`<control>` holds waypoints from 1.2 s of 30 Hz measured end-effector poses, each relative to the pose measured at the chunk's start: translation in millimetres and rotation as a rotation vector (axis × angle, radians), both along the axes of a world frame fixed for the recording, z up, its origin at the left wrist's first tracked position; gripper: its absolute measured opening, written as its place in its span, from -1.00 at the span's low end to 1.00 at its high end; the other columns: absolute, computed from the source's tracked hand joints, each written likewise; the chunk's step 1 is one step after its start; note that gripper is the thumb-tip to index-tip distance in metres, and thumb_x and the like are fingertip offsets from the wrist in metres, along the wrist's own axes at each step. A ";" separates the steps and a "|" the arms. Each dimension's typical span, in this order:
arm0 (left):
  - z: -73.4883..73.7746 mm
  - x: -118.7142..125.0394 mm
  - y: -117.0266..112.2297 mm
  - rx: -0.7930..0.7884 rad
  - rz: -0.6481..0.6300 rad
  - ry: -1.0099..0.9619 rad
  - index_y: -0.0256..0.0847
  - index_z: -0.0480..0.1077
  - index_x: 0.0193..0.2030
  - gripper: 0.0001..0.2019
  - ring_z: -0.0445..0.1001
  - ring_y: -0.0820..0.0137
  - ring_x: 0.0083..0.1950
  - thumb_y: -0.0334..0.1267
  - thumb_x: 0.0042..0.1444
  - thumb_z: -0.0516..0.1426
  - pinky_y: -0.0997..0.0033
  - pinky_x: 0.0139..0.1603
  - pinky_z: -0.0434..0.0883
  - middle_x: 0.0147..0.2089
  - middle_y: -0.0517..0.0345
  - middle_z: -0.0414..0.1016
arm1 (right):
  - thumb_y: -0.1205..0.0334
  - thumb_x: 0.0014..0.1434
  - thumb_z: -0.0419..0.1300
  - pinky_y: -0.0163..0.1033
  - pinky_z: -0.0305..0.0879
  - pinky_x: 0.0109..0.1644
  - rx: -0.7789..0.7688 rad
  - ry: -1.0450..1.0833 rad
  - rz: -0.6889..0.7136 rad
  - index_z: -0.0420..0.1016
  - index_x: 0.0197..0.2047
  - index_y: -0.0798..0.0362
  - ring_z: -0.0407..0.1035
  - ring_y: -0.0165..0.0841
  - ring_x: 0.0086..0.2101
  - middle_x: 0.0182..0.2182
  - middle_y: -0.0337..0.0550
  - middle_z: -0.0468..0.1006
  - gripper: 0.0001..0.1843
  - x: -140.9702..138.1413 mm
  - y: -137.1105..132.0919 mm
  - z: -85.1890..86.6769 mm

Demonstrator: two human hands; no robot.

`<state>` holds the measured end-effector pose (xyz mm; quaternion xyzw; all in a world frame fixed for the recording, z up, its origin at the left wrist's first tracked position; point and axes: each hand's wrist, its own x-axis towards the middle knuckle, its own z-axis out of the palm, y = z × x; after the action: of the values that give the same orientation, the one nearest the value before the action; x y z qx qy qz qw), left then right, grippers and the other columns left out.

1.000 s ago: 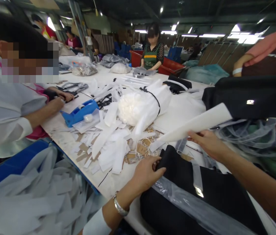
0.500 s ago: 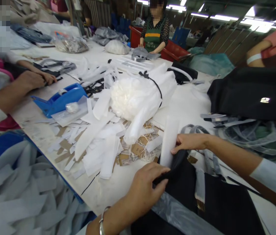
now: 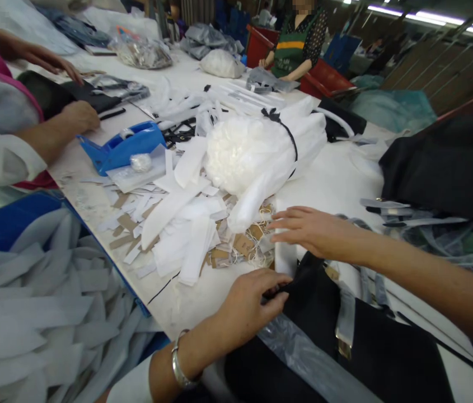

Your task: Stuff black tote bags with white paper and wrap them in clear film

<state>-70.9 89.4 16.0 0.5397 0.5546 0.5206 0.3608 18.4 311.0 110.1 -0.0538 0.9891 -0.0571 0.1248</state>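
My left hand (image 3: 242,305), a silver bangle on its wrist, pinches the edge of a black fabric bag (image 3: 391,347) lying at the lower right. Clear plastic film (image 3: 303,352) covers part of the bag, and a wrapped strap end with a gold metal fitting (image 3: 344,344) rests on it. Above the bag's far edge, my right hand (image 3: 324,232) is open, fingers stretched out to the left. Partly under that hand stands a white foam strip (image 3: 285,260) at the bag's edge. Brown paper tags with strings (image 3: 244,244) lie just beyond the fingertips.
White foam pieces (image 3: 196,240) and a tied white bundle (image 3: 257,151) cover the mid-table. A blue tape dispenser (image 3: 125,146) is at left, near a co-worker's hands (image 3: 79,115). A blue bin (image 3: 5,221) holds grey-white pieces. Another black bag (image 3: 441,168) stands right.
My right hand has let go of the bag's edge and moved up and left, its fingers now straight. My left hand keeps its hold. The view has shifted slightly left.
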 end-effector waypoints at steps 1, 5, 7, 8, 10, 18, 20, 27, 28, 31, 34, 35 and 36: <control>1.3 0.4 0.2 -0.001 -0.003 0.002 -0.19 0.54 0.03 -0.70 0.47 0.39 -0.23 -0.46 0.16 0.22 0.48 -0.16 0.37 -0.19 0.15 0.54 | 0.46 0.17 0.14 0.14 -0.05 0.34 -0.015 -0.064 0.099 0.52 0.10 -0.09 0.20 -0.10 0.23 0.16 -0.12 0.47 -0.53 -4.1 -6.1 -2.0; 4.6 -2.0 -4.3 -0.016 0.023 -0.026 -0.15 0.53 0.04 -0.74 0.49 0.39 -0.20 -0.37 0.22 0.21 0.47 -0.11 0.39 -0.15 0.16 0.56 | 0.40 0.07 0.29 0.11 0.04 0.27 -0.042 -0.333 0.052 0.64 -0.13 -0.07 0.45 -0.11 -0.05 -0.20 -0.16 0.63 -0.71 -14.9 -13.1 -4.4; 3.8 -5.4 -13.3 -0.031 0.093 -0.045 -0.14 0.53 0.02 -0.79 0.49 0.38 -0.15 -0.32 0.27 0.17 0.46 -0.05 0.38 -0.12 0.17 0.56 | 0.32 0.07 0.32 -0.11 0.26 0.06 -0.112 -0.441 -0.069 0.66 -0.15 -0.07 0.49 -0.18 -0.17 -0.24 -0.18 0.64 -0.76 -17.6 -8.4 -2.1; 2.7 -7.3 -20.1 -0.053 0.142 -0.049 -0.15 0.53 -0.01 -0.82 0.49 0.38 -0.15 -0.30 0.29 0.15 0.46 -0.05 0.38 -0.13 0.17 0.55 | 0.27 0.06 0.34 -0.19 0.29 -0.04 -0.151 -0.482 -0.123 0.67 -0.15 -0.07 0.49 -0.19 -0.19 -0.23 -0.19 0.64 -0.76 -18.5 -5.4 -1.5; -0.6 -11.1 -38.1 -0.141 0.217 -0.043 -0.17 0.53 -0.13 -0.87 0.47 0.41 -0.23 -0.28 0.30 0.14 0.48 -0.15 0.37 -0.21 0.19 0.54 | 0.16 0.02 0.37 -0.25 0.28 -0.13 -0.211 -0.542 -0.195 0.68 -0.16 -0.06 0.49 -0.20 -0.21 -0.23 -0.21 0.65 -0.74 -20.3 -0.4 -2.9; -12.5 -20.9 -105.6 -0.294 0.012 -0.021 -0.10 0.57 -0.15 -0.82 0.48 0.43 -0.14 -0.39 0.30 0.13 0.53 -0.10 0.33 -0.20 0.24 0.56 | 0.08 -0.01 0.33 -0.27 0.24 -0.25 -0.326 -0.739 -0.182 0.70 -0.25 -0.03 0.47 -0.25 -0.31 -0.35 -0.24 0.65 -0.74 -43.2 -11.1 -22.2; -13.6 -21.5 -108.4 -0.316 -0.023 -0.007 -0.07 0.58 -0.10 -0.78 0.48 0.41 -0.10 -0.42 0.30 0.12 0.51 -0.06 0.34 -0.16 0.23 0.56 | 0.11 -0.02 0.34 -0.27 0.23 -0.26 -0.326 -0.780 -0.155 0.70 -0.25 -0.03 0.47 -0.26 -0.32 -0.37 -0.24 0.64 -0.76 -51.7 -16.7 -21.8; -11.4 -18.1 -95.0 -0.390 -0.102 0.170 0.02 0.64 -0.20 -0.84 0.42 0.32 0.01 -0.38 0.18 0.31 0.44 -0.01 0.33 -0.02 0.20 0.48 | 0.16 0.01 0.36 -0.31 0.22 -0.28 -0.463 -0.939 -0.103 0.70 -0.24 -0.04 0.46 -0.32 -0.34 -0.39 -0.30 0.64 -0.80 -61.9 -37.2 -23.0; -11.5 -17.8 -93.3 -0.396 -0.110 0.156 0.02 0.64 -0.22 -0.87 0.42 0.32 0.02 -0.34 0.15 0.34 0.44 0.00 0.33 -0.01 0.21 0.49 | 0.15 0.01 0.36 -0.32 0.22 -0.29 -0.492 -0.938 -0.104 0.70 -0.25 -0.04 0.46 -0.32 -0.35 -0.39 -0.31 0.63 -0.80 -60.0 -39.5 -23.4; -11.8 -18.2 -88.7 -0.431 -0.101 0.069 -0.02 0.65 -0.30 -0.96 0.46 0.33 -0.06 -0.26 0.11 0.38 0.47 -0.09 0.36 -0.12 0.22 0.53 | 0.09 0.00 0.39 -0.33 0.19 -0.34 -0.524 -0.883 -0.115 0.70 -0.29 -0.06 0.44 -0.34 -0.39 -0.44 -0.32 0.62 -0.81 -51.1 -43.6 -21.7; -10.0 -19.9 -82.8 -0.402 -0.149 -0.068 -0.04 0.65 -0.35 -0.95 0.49 0.32 -0.03 -0.24 0.14 0.35 0.47 -0.05 0.37 -0.08 0.21 0.56 | 0.02 -0.02 0.41 -0.34 0.16 -0.40 -0.514 -0.807 -0.155 0.69 -0.34 -0.06 0.39 -0.38 -0.46 -0.50 -0.33 0.58 -0.79 -40.5 -45.5 -16.2; -9.1 -20.3 -80.6 -0.382 -0.174 -0.117 -0.04 0.66 -0.34 -0.94 0.49 0.30 0.02 -0.23 0.15 0.33 0.45 0.01 0.37 -0.03 0.21 0.56 | 0.02 -0.02 0.41 -0.34 0.15 -0.42 -0.520 -0.796 -0.166 0.68 -0.36 -0.06 0.37 -0.39 -0.49 -0.53 -0.34 0.56 -0.80 -37.1 -46.3 -14.1; -8.1 -20.5 -78.6 -0.367 -0.192 -0.162 -0.03 0.66 -0.33 -0.93 0.48 0.27 0.07 -0.21 0.17 0.32 0.43 0.07 0.36 0.03 0.21 0.56 | 0.02 -0.01 0.40 -0.35 0.14 -0.44 -0.535 -0.790 -0.176 0.68 -0.38 -0.05 0.35 -0.41 -0.51 -0.55 -0.34 0.54 -0.80 -34.0 -47.2 -12.2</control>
<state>-91.3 10.8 7.9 0.4717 0.5553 0.4160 0.5442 -15.6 263.7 97.9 0.0258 0.8174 -0.3361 0.4672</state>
